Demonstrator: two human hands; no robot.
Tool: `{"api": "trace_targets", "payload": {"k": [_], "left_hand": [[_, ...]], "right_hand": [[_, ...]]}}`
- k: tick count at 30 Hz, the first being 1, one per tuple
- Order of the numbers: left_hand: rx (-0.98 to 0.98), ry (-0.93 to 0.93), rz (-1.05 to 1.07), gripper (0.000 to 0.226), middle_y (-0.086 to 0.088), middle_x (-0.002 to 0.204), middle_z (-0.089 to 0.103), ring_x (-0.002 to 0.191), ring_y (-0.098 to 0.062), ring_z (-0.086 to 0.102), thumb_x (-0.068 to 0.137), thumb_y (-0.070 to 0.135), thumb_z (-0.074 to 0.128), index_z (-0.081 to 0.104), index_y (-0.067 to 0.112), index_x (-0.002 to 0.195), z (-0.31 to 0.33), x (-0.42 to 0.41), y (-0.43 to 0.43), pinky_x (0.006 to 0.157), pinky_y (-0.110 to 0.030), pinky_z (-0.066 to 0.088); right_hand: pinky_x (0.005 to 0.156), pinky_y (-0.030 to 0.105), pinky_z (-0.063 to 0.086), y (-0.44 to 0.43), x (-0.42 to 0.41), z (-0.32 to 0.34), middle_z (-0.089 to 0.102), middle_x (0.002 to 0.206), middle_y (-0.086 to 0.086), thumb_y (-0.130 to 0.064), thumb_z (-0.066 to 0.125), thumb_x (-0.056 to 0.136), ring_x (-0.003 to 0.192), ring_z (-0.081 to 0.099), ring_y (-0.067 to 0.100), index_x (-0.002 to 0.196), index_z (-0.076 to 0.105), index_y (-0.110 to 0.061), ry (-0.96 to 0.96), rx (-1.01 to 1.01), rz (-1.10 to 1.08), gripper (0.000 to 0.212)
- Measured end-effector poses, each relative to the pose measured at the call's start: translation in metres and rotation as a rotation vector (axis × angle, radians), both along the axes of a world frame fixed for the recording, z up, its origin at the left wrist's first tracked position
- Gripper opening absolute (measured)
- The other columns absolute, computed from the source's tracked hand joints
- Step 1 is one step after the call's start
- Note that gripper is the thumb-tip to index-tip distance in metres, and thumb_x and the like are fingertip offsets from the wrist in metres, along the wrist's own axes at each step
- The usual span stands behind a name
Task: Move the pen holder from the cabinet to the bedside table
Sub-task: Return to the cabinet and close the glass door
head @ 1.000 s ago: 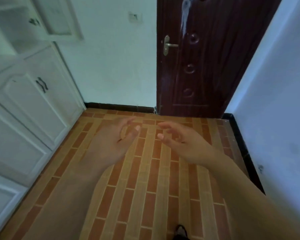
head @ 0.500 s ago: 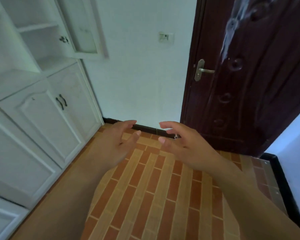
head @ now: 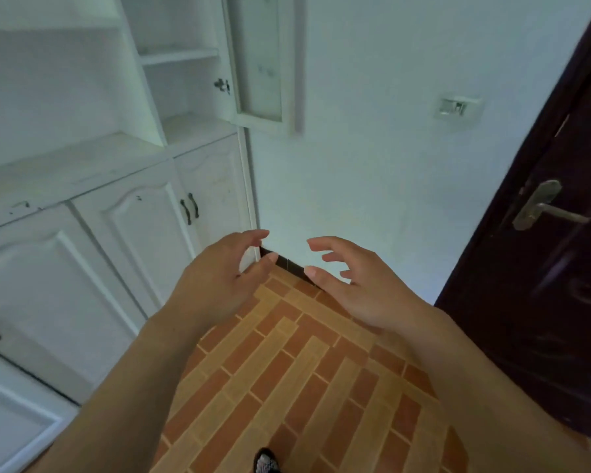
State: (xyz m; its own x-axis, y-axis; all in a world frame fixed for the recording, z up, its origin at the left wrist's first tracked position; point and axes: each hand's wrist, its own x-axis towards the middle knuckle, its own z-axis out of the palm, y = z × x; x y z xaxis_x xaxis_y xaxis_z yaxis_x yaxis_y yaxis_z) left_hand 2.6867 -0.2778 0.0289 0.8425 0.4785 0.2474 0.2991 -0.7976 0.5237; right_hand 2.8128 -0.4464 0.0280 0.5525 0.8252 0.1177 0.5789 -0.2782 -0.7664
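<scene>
A white cabinet fills the left side, with closed lower doors, a bare counter ledge and open upper shelves. Its glass door hangs open at the top. No pen holder and no bedside table show in this view. My left hand and my right hand are held out in front of me at waist height, palms facing each other, fingers curled and apart, nothing in either.
A dark brown door with a metal lever handle stands at the right. A white wall with a switch plate lies ahead. The floor is orange brick-pattern tile. A shoe tip shows at the bottom.
My view has swung up and to the left, bringing more of the cabinet's shelves and open glass door into sight. Both hands keep the same open pose in front of me.
</scene>
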Motion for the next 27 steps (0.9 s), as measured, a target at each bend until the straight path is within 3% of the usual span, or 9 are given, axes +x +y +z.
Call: {"api": "trace_targets", "payload": {"k": [4,18,27], "left_hand": [[0.026,-0.014,0.012,0.051,0.015,0.129,0.052,0.109,-0.001,0.045,0.085,0.059,0.035,0.039,0.039,0.131,0.007,0.051,0.073,0.088,-0.026,0.038],[0.092,-0.030,0.046,0.058,0.011,0.132,0.051,0.117,-0.011,0.049,0.082,0.061,0.034,0.034,0.036,0.135,0.045,0.207,0.279,0.097,-0.035,0.043],[0.121,-0.073,0.047,0.055,0.011,0.133,0.050,0.118,-0.011,0.048,0.085,0.058,0.037,0.034,0.037,0.135,0.054,0.356,0.378,0.097,-0.032,0.038]], "right_hand": [[0.095,0.024,0.040,0.081,0.053,0.006,0.046,0.134,-0.021,-0.054,0.048,0.087,0.116,0.045,-0.002,0.130,0.041,-0.040,-0.056,0.000,0.016,0.046],[0.104,0.037,0.042,0.297,0.210,0.032,0.046,0.136,-0.019,-0.053,0.049,0.086,0.119,0.046,0.002,0.131,0.042,-0.036,-0.085,0.103,-0.004,0.049],[0.099,0.029,0.043,0.404,0.360,0.041,0.047,0.134,-0.020,-0.054,0.050,0.084,0.116,0.047,0.000,0.129,0.042,-0.036,-0.119,0.170,0.012,0.049]]}}
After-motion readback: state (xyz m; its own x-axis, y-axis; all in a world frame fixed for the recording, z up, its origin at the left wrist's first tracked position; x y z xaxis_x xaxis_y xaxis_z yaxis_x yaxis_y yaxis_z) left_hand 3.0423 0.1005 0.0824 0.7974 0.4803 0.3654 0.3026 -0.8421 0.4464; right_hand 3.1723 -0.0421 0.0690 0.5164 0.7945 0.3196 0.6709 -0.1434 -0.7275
